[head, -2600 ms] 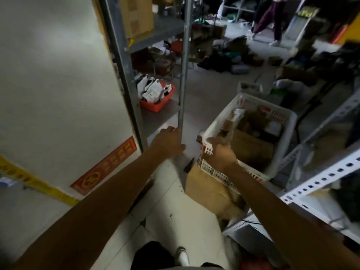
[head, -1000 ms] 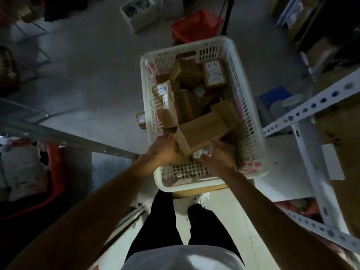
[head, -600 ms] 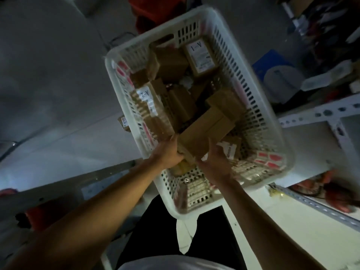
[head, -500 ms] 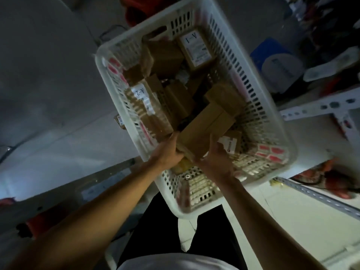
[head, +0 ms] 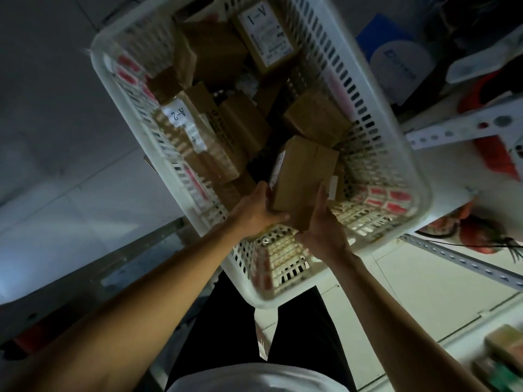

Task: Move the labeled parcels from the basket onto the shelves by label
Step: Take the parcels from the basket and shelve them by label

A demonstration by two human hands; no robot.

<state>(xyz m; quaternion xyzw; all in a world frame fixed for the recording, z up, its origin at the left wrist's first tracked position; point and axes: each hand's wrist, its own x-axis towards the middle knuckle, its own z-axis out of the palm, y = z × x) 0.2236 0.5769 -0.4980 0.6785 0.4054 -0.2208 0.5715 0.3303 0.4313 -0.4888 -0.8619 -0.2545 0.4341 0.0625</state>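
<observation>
Parcel [head: 301, 176] — a plain brown carton — sits in the near half of the white basket [head: 407, 154], raised above the other cartons. Its long axis runs from 6 o'clock to 12 o'clock, tilted slightly toward 1 o'clock. The left hand [head: 256, 212] grips the near left corner, fingers curled under the lower edge. The right hand [head: 321, 222] holds the near right side, thumb along the right face; its remaining fingers are hidden behind the carton. Both hands are in contact, so neither is nearer. The label [head: 277, 168] lies on the left face, edge-on and unreadable. Judgement: the next move requires rotating that face toward the camera. Cartons marked A-2 [head: 179, 114] and A-1 [head: 261, 17] lie at 11 and 12 o'clock.
</observation>
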